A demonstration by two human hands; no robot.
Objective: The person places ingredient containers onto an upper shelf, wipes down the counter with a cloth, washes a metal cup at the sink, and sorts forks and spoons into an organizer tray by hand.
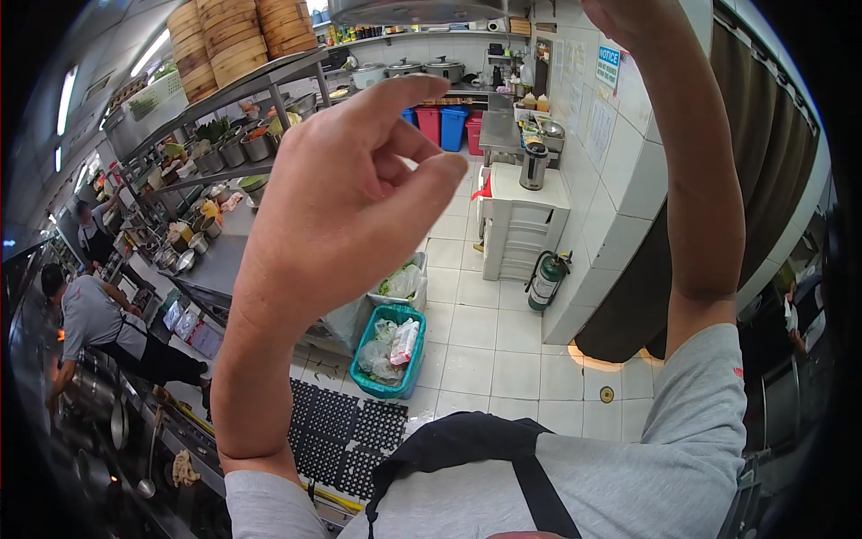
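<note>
My left hand (350,189) is raised large in front of the camera, its thumb and index finger apart and the other fingers curled inward; nothing shows between them. At the top edge, my right hand (633,20) is raised and partly cut off, so its fingers are hardly visible. A round metal object (417,11) spans the top of the view between the two hands, cut off by the edge; I cannot make out whether either hand touches it.
Bamboo steamers (229,40) top the left shelf over pots and a steel counter (232,242). A teal bin (391,352) stands on the floor, a fire extinguisher (546,281) by the wall. At left, a co-worker (94,314) bends over the stove; another person stands behind.
</note>
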